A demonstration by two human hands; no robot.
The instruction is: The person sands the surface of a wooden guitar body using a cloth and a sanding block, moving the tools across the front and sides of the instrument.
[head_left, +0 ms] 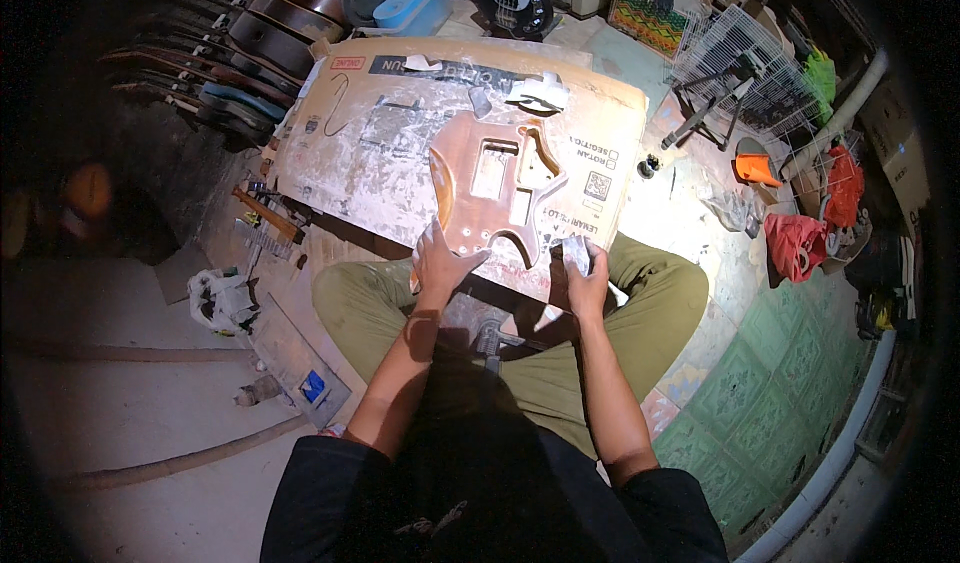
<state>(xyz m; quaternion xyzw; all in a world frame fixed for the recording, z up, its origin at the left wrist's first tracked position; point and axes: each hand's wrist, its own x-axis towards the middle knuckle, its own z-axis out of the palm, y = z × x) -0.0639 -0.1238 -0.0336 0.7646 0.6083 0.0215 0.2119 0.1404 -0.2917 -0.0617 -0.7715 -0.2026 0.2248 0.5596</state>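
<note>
An electric guitar body (470, 213), reddish-brown with cut-out cavities and bare of hardware, lies flat on a dusty cardboard sheet (340, 163). My left hand (440, 263) grips its near left edge, the thumb over the face and the fingers along the side. To the right of the body's near horn, my right hand (588, 285) pinches a folded grey-white piece of sandpaper (576, 254), apart from the wood. Beyond the body lie a grey scrap of sandpaper (480, 102) and a crumpled white sheet (538, 94).
Several guitars (270, 38) stand in a row at the far left. A dark guitar (512, 3) and a blue tub (411, 3) are behind the cardboard. Rightward are a wire rack (745, 68), an orange scoop-like piece (757, 169) and a red bag (795, 246). A hammer (270, 213) lies left.
</note>
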